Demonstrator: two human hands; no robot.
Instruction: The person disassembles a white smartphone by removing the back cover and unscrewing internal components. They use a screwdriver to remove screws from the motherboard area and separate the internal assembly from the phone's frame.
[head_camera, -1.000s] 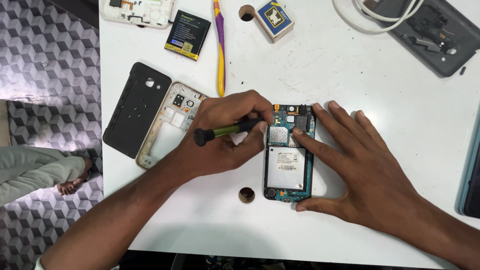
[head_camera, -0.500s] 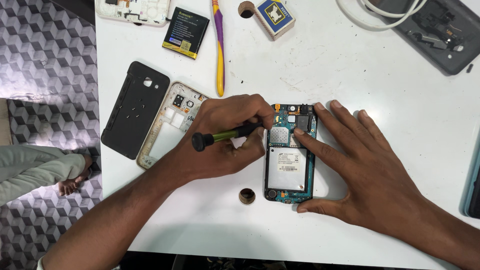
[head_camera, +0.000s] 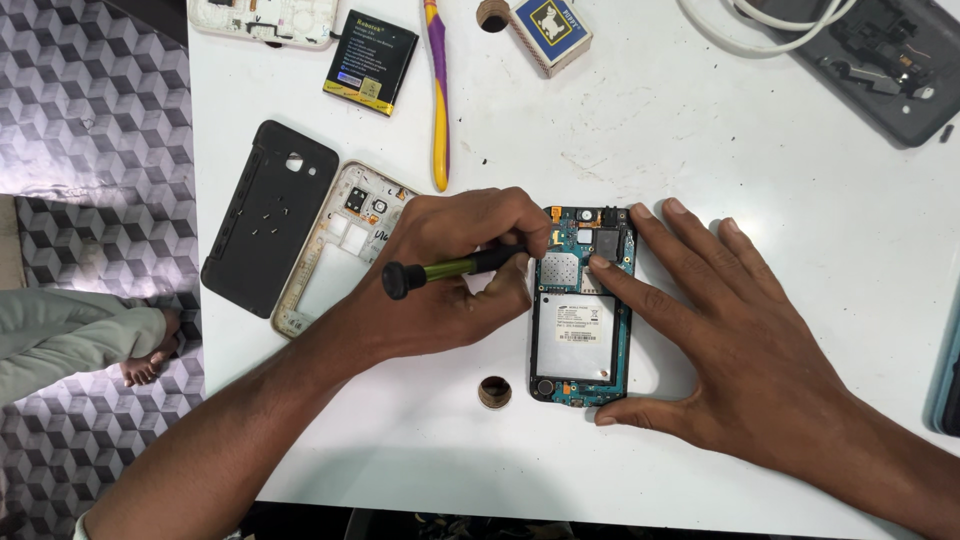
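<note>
My left hand (head_camera: 450, 290) is closed around the green-handled screwdriver (head_camera: 455, 268), tip at the top of the opened phone (head_camera: 582, 305) on the white table (head_camera: 700, 130); my right hand (head_camera: 720, 340), flat and open, pins it. Best keep the driver steady, pressing lightly

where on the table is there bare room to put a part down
The widest bare patch of the white table runs between the small box, the grey tray and the right hand. A narrower strip lies along the near edge. It is crowded around the left hand, screwdriver and opened phone.
</note>
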